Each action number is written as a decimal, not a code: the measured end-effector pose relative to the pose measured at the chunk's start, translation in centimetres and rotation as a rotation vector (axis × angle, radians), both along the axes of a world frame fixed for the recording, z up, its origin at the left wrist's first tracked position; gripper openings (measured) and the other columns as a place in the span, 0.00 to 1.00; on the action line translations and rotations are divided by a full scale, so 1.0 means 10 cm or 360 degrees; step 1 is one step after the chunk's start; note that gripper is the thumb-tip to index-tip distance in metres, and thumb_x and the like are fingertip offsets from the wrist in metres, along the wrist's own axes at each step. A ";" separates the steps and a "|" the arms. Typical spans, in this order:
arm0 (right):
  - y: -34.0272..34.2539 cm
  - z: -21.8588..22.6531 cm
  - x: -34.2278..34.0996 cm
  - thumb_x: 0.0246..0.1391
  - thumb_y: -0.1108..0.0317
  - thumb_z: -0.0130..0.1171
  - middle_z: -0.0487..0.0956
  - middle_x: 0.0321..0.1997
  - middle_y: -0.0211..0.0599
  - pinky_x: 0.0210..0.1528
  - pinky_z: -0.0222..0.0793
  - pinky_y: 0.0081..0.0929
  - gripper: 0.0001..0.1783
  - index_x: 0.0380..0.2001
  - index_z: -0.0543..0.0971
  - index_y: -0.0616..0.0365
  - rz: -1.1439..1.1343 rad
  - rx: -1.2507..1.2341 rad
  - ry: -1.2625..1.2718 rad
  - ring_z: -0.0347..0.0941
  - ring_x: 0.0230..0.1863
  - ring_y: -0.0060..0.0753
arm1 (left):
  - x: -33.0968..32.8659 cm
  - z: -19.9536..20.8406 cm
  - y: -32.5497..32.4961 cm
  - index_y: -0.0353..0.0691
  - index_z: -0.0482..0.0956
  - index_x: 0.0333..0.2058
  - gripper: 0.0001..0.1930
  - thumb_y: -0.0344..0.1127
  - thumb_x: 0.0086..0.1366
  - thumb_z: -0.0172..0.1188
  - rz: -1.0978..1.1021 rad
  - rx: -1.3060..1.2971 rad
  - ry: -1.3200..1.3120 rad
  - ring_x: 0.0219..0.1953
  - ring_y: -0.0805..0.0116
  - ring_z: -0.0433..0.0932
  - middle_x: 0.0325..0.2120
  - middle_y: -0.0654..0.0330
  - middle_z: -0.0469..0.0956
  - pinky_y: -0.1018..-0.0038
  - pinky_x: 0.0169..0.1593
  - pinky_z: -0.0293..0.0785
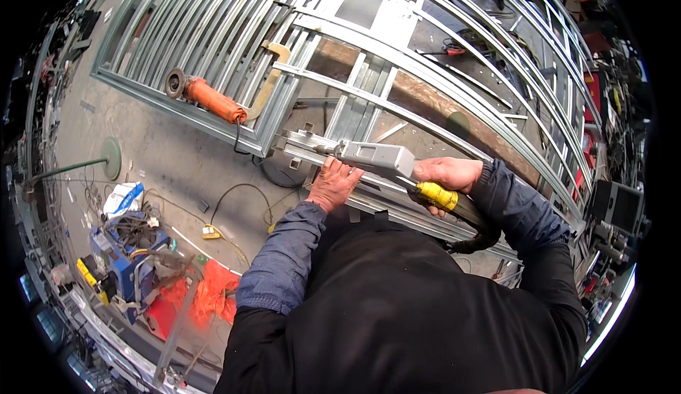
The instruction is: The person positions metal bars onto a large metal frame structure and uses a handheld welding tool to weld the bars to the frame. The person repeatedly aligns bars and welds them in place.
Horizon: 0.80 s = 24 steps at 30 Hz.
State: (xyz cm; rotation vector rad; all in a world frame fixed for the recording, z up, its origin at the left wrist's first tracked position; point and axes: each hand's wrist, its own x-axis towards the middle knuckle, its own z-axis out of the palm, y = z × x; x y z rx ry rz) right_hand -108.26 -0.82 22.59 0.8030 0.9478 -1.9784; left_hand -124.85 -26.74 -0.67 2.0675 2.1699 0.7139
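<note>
My right hand [454, 175] is closed around the handle of a handheld welding gun with a boxy grey body [379, 157]. A yellow part [438, 195] and a thick black hose run from the gun below that hand. The gun's narrow front points left, along a silvery metal rail [306, 146]. My left hand [335, 183] grips the rail's near edge with bent fingers, just under the front of the gun. Its fingertips are partly hidden against the metal. Beyond both hands lies a large frame of parallel metal bars [206, 32].
An orange angle grinder [213, 100] lies on the frame's corner beside a tan C-shaped clamp [273, 78]. Cables [241, 187] trail over the floor at left. A blue machine [135, 252], orange-red cloth [213, 291] and a round green base with a pole [111, 158] stand or lie there.
</note>
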 end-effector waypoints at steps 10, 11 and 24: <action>0.31 -0.86 -0.36 0.73 0.29 0.52 0.84 0.38 0.41 0.27 0.85 0.33 0.38 0.53 0.80 0.58 0.0042 -0.0288 -0.0176 0.84 0.27 0.35 | 0.06 -0.09 -0.08 0.74 0.74 0.65 0.26 0.40 0.71 0.60 0.0046 -0.0219 0.0114 0.63 0.68 0.68 0.54 0.73 0.74 0.61 0.73 0.54; 0.33 -0.91 -0.37 0.72 0.28 0.51 0.84 0.38 0.40 0.27 0.85 0.33 0.39 0.53 0.80 0.58 0.0059 -0.0302 -0.0187 0.84 0.27 0.34 | 0.07 -0.09 -0.08 0.74 0.74 0.66 0.27 0.40 0.72 0.60 0.0047 -0.0246 0.0113 0.64 0.68 0.67 0.55 0.73 0.74 0.61 0.74 0.54; 0.34 -1.18 -0.35 0.70 0.24 0.51 0.83 0.36 0.35 0.28 0.85 0.32 0.42 0.47 0.82 0.59 0.0158 -0.0420 -0.0129 0.84 0.27 0.30 | 0.06 -0.11 -0.09 0.74 0.74 0.70 0.29 0.42 0.72 0.60 0.0023 -0.0235 -0.0014 0.66 0.65 0.69 0.60 0.72 0.74 0.55 0.76 0.55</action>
